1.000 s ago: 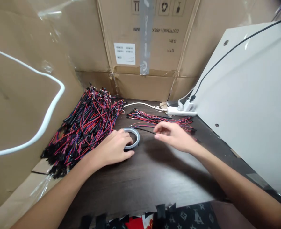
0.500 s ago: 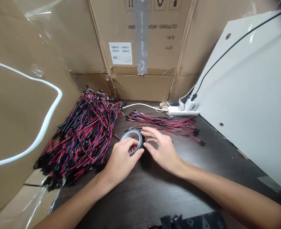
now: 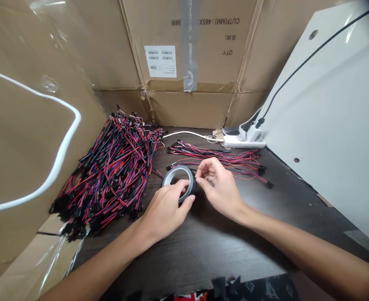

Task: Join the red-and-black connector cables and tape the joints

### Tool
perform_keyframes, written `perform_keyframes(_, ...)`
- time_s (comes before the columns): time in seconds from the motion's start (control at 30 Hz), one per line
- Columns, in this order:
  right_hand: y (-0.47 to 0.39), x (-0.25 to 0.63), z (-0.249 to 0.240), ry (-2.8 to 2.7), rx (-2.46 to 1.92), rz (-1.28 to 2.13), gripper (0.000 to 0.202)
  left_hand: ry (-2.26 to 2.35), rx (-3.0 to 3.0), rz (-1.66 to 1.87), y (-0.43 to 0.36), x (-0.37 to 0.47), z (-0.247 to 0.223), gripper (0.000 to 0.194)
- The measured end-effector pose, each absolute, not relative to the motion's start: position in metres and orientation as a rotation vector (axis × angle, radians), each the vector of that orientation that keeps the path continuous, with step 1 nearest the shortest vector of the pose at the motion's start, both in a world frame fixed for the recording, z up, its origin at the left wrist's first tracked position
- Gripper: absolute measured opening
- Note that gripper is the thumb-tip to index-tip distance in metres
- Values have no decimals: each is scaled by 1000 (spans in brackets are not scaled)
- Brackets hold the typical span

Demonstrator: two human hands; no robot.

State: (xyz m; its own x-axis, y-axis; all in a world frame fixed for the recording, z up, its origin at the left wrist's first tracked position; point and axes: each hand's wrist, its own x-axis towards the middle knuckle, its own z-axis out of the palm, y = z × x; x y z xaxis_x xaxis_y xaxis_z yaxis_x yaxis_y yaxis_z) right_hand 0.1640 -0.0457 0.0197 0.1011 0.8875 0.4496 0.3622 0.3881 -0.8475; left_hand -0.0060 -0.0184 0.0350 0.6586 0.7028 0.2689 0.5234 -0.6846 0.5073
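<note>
- Tape roll [image 3: 192, 177] is tilted, over the dark table [image 3: 184, 246], near the wire pile [image 3: 118, 167].
- Left hand [image 3: 165, 211] grips it, fingers in the hole.
- Right hand [image 3: 222, 190] curls by its outer side; can't tell if it pinches anything.
- Looks light and firm, probably sticky; the ring seems best to hold.

Bare forearms [image 3: 281, 237], black clothing [image 3: 264, 288] with pale monogram print

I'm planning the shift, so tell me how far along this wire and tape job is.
Perhaps done: the large wire pile, with many black sections. In hand: the left hand grips the tape roll; the right hand is at its edge. Perhaps left: the smaller wire bundle beyond. Which group is finished can't be confirmed.
</note>
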Motion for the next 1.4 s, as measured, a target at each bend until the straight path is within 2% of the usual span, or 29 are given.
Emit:
perform_keyframes(0.1,-47,165,20,-1526,-1190,551,21,973,2520,532,-18,-8,38,18)
perform_keyframes(0.2,-50,164,21,-1529,-1181,514,20,977,2543,569,-18,-9,38,21)
perform_keyframes(0.53,-78,150,36,-1604,-928,470,28,1018,2753,1063,-16,-16,43,18)
perform_keyframes(0.73,-87,148,40,-1616,-920,401,34,973,2609,1031,-16,-17,52,41)
perform_keyframes(0.87,-84,151,38,-1636,-979,383,30,763,2684,1054,-10,-19,48,19)
perform_keyframes(0.97,-75,157,35,-1555,-1090,443,23,797,2665,1101,-5,-18,42,13)
perform_keyframes(1.03,-70,160,34,-1506,-1168,464,33,857,2669,1113,-4,-17,40,14)
perform_keyframes(1.13,-67,163,35,-1551,-1257,472,63,939,2690,1069,-4,-16,38,15)
perform_keyframes(1.2,-67,162,35,-1640,-1261,506,70,981,2701,1009,-6,-15,38,16)
perform_keyframes(1.3,-66,159,34,-1774,-1227,481,55,945,2739,915,-10,-14,37,21)
perform_keyframes(1.4,-63,157,31,-1875,-1265,336,24,924,2817,799,-15,-12,34,23)
